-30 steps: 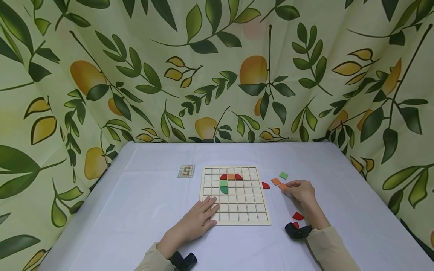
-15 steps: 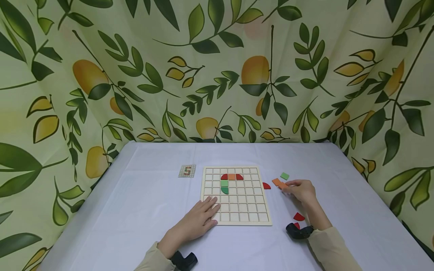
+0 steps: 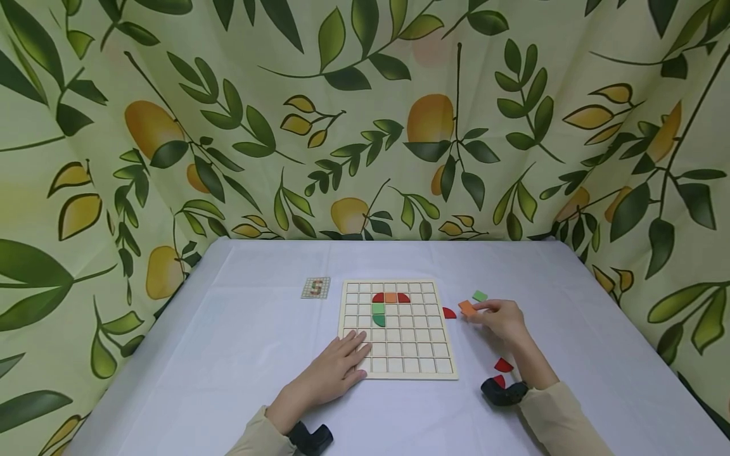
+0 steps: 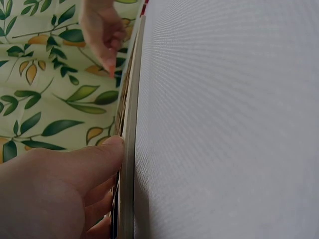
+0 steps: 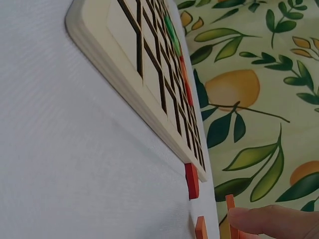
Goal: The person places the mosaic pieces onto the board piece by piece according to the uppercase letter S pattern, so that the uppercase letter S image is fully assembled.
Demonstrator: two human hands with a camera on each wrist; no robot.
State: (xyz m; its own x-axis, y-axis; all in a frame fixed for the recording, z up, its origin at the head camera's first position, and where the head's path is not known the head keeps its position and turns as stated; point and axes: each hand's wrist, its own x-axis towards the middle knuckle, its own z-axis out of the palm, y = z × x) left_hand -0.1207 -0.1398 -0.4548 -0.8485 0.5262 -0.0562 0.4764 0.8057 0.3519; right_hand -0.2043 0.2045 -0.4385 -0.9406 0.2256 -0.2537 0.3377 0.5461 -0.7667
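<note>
My left hand (image 3: 336,370) rests with straight fingers on the lower left of a pale wooden grid board (image 3: 409,364). In the left wrist view its thumb lies along the board's edge. Right of the board, my right hand (image 3: 504,318) pinches an orange square tile (image 5: 230,206), raised off the table. Another orange tile (image 5: 201,229) stays on the cloth just beneath it. Set in the grid are a red quarter-round, an orange square (image 3: 390,297), a second red quarter-round, a light green square (image 3: 378,308) and a dark green quarter-round (image 3: 379,320).
A loose red piece (image 3: 449,313) lies by the board's right edge, and a green square (image 3: 480,296) lies behind my right hand. Two red pieces (image 3: 504,365) sit near the right wrist's black camera (image 3: 504,391). A small card (image 3: 315,287) with a patterned S is at the back left.
My right hand has lifted the nearer orange tile and shifted it slightly left, over the other orange one. The left hand keeps its place on the board.
</note>
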